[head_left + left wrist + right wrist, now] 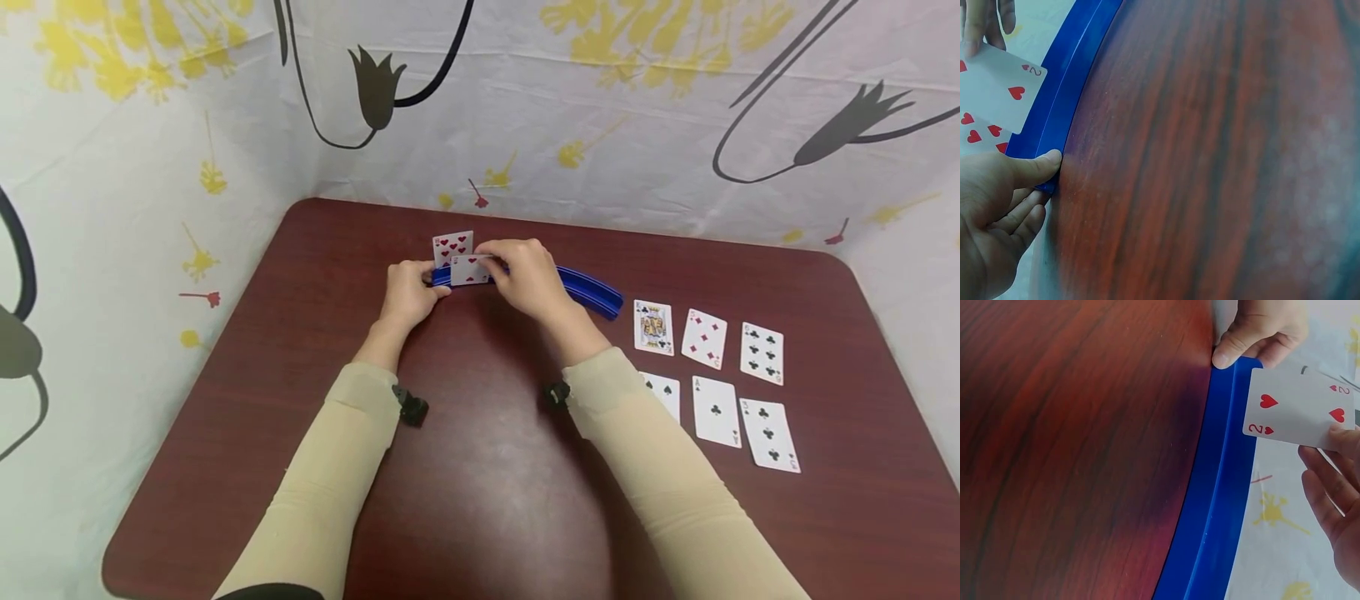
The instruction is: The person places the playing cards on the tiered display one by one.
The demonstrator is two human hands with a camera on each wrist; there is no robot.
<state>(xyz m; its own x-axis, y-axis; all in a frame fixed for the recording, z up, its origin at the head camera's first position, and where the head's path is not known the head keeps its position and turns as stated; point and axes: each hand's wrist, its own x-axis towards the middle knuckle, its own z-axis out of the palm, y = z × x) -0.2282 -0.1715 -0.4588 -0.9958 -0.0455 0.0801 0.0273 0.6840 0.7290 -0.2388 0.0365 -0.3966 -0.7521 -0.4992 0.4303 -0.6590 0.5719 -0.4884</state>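
A curved blue card holder [591, 292] stands near the table's far edge. My left hand [407, 293] grips its left end, thumb on the front side and fingers around the back. Between thumb and fingers my right hand [527, 277] pinches the two of hearts [1291, 403] by its outer end. That card is close over the holder's left part, its lower edge at the blue rail in the right wrist view. Another hearts card [453, 243] stands upright in the holder behind it, partly covered by the two.
Face up on the table's right lie a king of clubs [654, 327], five of diamonds [704, 337], six of clubs [762, 353], ace of clubs [716, 411], three of clubs [769, 434] and a spades card [664, 395] partly hidden by my right sleeve. Patterned cloth [480, 125] hangs behind.
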